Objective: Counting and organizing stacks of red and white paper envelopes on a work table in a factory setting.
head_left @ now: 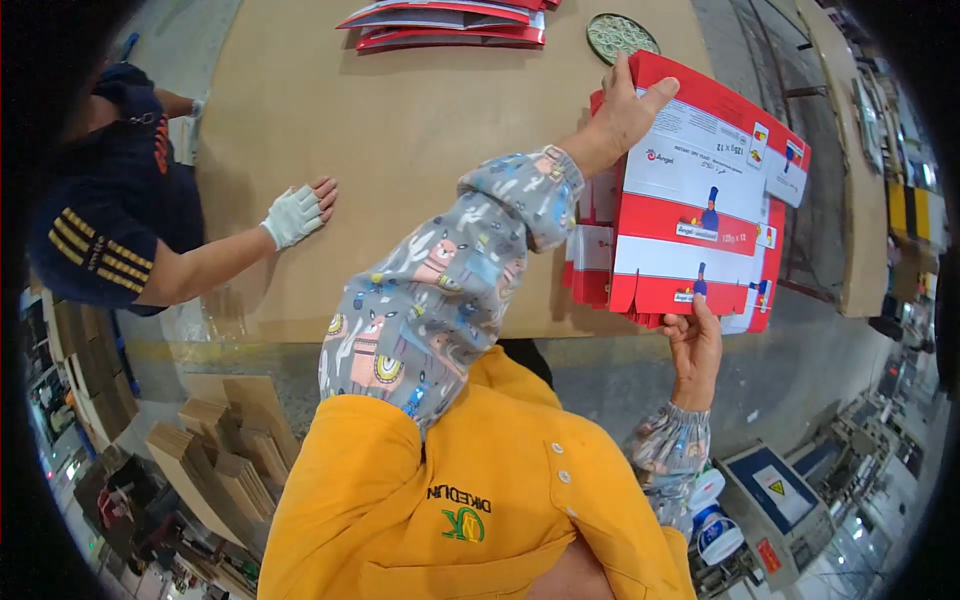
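A flat red and white printed carton sheet [690,190], with small pictures of a figure in a tall hat, is at the right end of the brown table [400,130]. My left hand [625,115] grips its far left corner, with the thumb on top and some fingers behind. At the near edge my right hand [693,345] pinches the sheet, thumb above and fingers curled beneath. Under this sheet lie more red and white carton sheets [592,265], mostly covered. Patterned grey sleeves cover both my forearms.
Another stack of red carton sheets [450,38] lies at the table's far edge, near a round dish [620,38]. On the left, a co-worker's white-gloved hand [293,215] rests on the table. Cardboard pieces [225,450] stand at lower left; a machine [775,500] stands at lower right.
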`<state>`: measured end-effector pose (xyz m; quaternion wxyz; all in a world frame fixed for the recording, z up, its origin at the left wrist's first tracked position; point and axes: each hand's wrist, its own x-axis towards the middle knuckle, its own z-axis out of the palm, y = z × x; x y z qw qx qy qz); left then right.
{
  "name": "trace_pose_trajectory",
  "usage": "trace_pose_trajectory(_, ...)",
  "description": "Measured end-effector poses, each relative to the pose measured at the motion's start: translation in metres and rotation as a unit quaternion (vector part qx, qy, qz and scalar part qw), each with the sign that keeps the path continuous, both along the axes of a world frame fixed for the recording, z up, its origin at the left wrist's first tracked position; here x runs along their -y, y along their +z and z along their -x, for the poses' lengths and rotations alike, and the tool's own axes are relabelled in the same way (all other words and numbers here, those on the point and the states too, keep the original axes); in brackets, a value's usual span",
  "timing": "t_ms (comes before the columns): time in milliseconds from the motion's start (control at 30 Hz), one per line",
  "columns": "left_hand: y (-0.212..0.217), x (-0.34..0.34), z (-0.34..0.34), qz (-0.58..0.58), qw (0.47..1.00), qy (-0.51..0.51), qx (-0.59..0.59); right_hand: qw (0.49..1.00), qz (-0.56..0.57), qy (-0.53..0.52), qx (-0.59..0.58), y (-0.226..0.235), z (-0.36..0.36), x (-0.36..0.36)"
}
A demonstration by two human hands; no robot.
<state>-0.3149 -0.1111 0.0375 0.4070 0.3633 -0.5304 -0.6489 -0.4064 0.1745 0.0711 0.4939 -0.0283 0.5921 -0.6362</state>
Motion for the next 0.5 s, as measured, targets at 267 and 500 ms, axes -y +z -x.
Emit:
trace_pose_trajectory(267, 0.002, 0.0, 0.01, 0.023, 1.0, 0.02, 0.002, 0.999, -0.02, -0.01, -0.024, -0.007, 0.007, -0.004)
trace_pose_trajectory(500, -0.017, 0.005, -0.047, 0.03, 0.998, 0.0, -0.06, 0.984, -0.122, -0.053, -0.12, 0.013, -0.013, -0.004)
